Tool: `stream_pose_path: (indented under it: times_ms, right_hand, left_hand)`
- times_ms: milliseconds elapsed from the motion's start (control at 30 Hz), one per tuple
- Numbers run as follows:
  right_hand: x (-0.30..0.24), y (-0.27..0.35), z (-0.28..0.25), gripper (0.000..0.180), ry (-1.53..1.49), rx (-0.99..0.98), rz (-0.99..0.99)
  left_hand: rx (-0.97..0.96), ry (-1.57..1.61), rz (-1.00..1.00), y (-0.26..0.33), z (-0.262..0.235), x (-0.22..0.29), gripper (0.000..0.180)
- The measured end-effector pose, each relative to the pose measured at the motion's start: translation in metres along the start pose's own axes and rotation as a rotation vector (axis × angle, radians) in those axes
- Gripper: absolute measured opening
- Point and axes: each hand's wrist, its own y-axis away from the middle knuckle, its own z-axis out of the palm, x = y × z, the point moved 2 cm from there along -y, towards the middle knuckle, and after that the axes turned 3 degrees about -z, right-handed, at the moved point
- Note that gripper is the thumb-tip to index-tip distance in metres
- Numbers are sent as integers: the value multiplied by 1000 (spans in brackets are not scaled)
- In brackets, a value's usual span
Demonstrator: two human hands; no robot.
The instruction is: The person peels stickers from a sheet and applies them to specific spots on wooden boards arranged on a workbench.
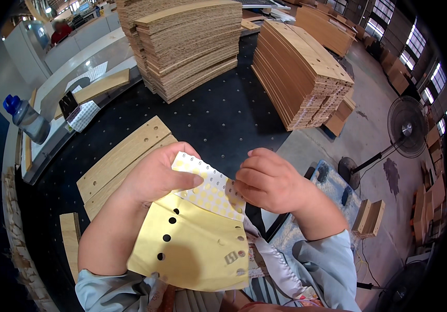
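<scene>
A small sheet of round stickers [210,193], white on one part and yellow-dotted on the other, stretches between my hands. My left hand [163,174] grips its left end, with the thumb pressed on top. My right hand [267,181] is closed at the sheet's right edge, fingers curled in; whether a sticker is between the fingertips cannot be made out. Below hangs a larger yellow sheet [192,249] with dark round holes along its left and right sides. Under my left forearm lie pale wooden boards [124,153] with drilled holes, on the black table.
A tall stack of boards [192,47] stands at the back of the black dotted table [213,114], with another stack [301,73] to its right. At left are a blue-capped bottle [28,119] and a phone [69,105]. A fan [406,129] stands on the floor at right.
</scene>
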Motion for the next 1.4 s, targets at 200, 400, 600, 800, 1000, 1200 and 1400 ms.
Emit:
stream_pose_path:
  times_ms: [200,400,600,800,1000,1200,1400]
  right_hand:
    - [6,13,6,21,-128,117,87]
    - [7,17,1,19,-53,75,71]
    - [4,18,-2,17,39,-33,13]
    - [2,15,-4,18,20,-103,-35]
    - [1,14,1,20,-40,-124,-64]
    - [8,18,5,24,-149,-6,-8]
    - [11,25,14,22,-345,74,167]
  left_hand:
    - [-17,-6,13,-4,4,-1,28]
    - [9,-34,-20,-8,9,4,27]
    - [-28,-5,-30,-13,12,5,28]
    - [-107,5,-57,-19,8,1,27]
    - [-127,13,-116,-23,8,0,26]
    - [-120,-7,-133,-20,9,3,26]
    - [-132,-65,-120,-18,8,3,27]
